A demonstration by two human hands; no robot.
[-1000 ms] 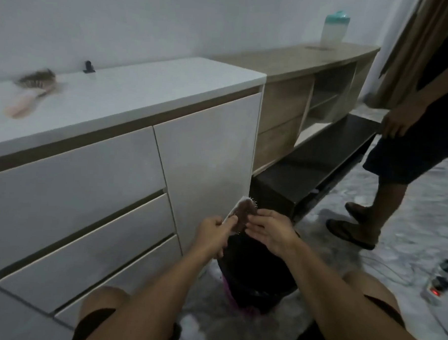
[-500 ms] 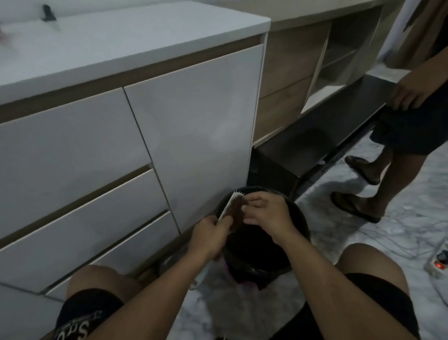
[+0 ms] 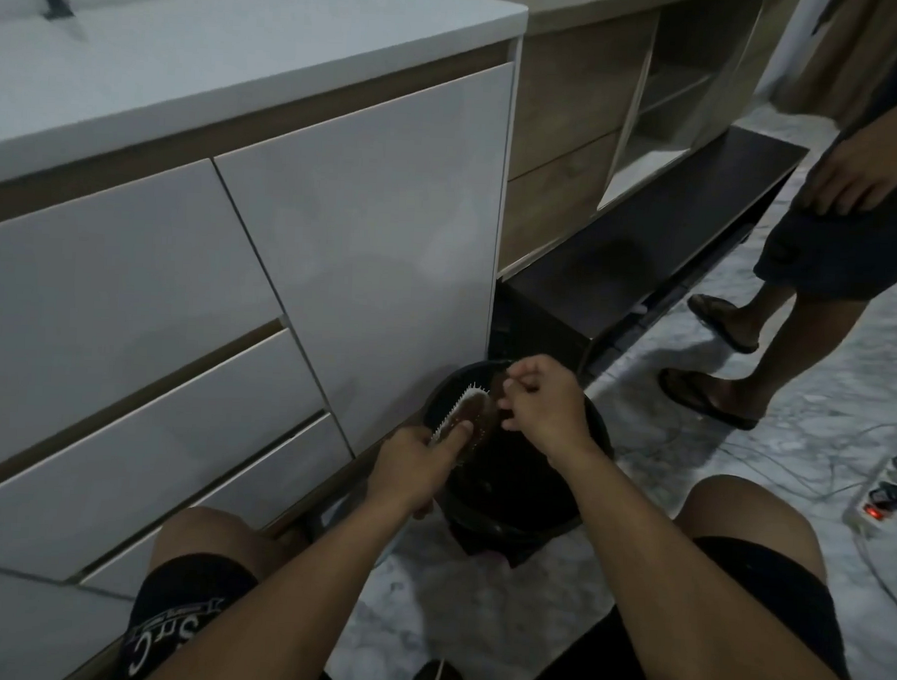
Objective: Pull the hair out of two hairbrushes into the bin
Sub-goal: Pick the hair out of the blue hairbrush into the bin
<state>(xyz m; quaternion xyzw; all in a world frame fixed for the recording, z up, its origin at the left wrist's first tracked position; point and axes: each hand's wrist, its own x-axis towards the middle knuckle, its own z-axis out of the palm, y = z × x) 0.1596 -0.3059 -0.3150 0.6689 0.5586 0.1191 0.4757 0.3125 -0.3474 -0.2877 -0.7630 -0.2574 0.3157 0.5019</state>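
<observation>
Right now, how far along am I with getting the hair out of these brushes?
Midway on the first. The left hand holds a hairbrush over the black bin, and the right hand pinches at its bristles. A brown mat of hair still covers the pad. No second brush is in view, so that one looks left.

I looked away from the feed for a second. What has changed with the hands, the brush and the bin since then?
The view tipped down, and both hands brought the hairbrush lower, right over the bin. The left hand still grips the brush; the right hand still pinches at the hair on it. The second brush on the cabinet top has left the view. The bystander stays put.
</observation>
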